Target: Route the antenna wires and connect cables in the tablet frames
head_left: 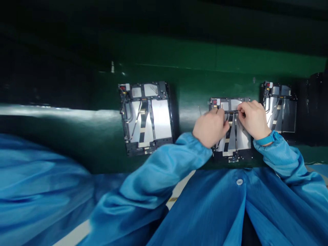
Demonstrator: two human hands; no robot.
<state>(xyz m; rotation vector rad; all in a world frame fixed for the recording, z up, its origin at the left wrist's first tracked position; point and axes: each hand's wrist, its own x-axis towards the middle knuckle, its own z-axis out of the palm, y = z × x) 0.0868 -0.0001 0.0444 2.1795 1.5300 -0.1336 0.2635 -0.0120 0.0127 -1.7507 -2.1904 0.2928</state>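
Note:
An opened tablet chassis (232,150) with silver shielding and black flex cables lies on the green belt (194,85) in front of me. My left hand (210,127) rests on its upper left part, fingers curled and pinched near the top edge. My right hand (253,119) is on its upper right part, fingers pinched on a thin dark strip (232,112) that runs across the top of the chassis. Both arms wear blue smock sleeves, with a blue band on the right wrist.
A second opened tablet chassis (147,118) lies to the left on the belt. A third chassis (280,107) sits at the right, next to a dark object (316,99). Blue fabric (43,184) fills the lower left.

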